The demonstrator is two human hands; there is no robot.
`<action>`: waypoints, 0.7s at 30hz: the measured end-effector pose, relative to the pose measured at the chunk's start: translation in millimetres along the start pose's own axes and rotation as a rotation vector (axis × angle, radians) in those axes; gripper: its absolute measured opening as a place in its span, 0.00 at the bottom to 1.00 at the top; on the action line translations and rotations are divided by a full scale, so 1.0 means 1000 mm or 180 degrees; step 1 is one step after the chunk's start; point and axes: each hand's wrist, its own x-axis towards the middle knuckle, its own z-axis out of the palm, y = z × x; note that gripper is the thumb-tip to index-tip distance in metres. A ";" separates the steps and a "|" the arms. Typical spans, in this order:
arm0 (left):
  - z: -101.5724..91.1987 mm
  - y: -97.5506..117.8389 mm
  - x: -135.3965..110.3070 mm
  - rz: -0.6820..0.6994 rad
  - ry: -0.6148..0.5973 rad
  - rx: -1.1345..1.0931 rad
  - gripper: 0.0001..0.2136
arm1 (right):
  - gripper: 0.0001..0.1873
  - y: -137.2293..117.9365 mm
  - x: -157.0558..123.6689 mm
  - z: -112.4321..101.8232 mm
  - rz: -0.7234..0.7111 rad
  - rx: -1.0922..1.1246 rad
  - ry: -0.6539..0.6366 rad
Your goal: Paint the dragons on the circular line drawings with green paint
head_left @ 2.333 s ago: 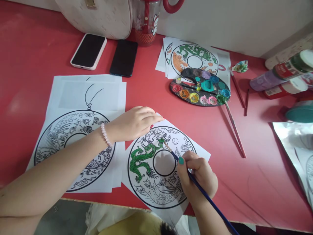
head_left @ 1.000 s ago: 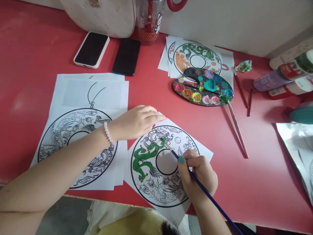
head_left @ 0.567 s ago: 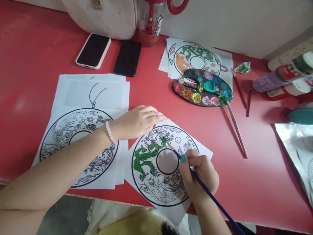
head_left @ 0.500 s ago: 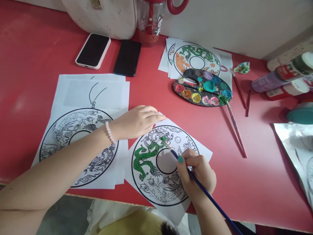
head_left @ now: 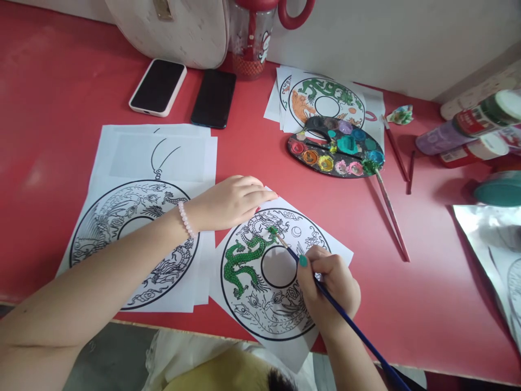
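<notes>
My right hand (head_left: 331, 282) grips a paintbrush with a long blue handle (head_left: 350, 323). The brush's green-loaded tip touches a printed sheet (head_left: 280, 320) bearing a ring-shaped dragon and phoenix drawing. Most of the dragon's body (head_left: 240, 260) is green; the rest of that drawing is black outline on white. My left hand (head_left: 230, 203), with a beaded bracelet on its wrist, lies flat on the sheet's upper left corner, fingers stretched out. Under my left forearm rest more printed sheets (head_left: 97, 168) with an uncoloured ring drawing, partly hidden by the arm.
A paint palette (head_left: 336, 146) overlaps coloured sheets (head_left: 271, 106), with a brush (head_left: 393, 214) leaning on it. Two phones (head_left: 158, 87), a pale bag (head_left: 183, 32) and a cup (head_left: 252, 38) stand at the back. Paint bottles (head_left: 476, 119) and a silvery sheet (head_left: 480, 244) lie right.
The camera view has shifted slightly. The brush tip stays at almost the same spot near the dragon's upper end, and my left hand has kept its place on the sheet.
</notes>
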 end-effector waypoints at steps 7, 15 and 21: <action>0.000 0.000 0.000 -0.0036 -0.0070 0.0029 0.14 | 0.16 0.001 0.001 0.000 -0.0074 0.0164 -0.0190; -0.001 0.000 0.000 -0.0035 -0.0071 0.0062 0.14 | 0.16 0.001 0.001 0.002 0.0006 0.0026 0.0051; 0.000 0.000 0.000 -0.0015 -0.0024 0.0068 0.14 | 0.15 -0.001 -0.001 0.001 0.0146 -0.0015 0.0248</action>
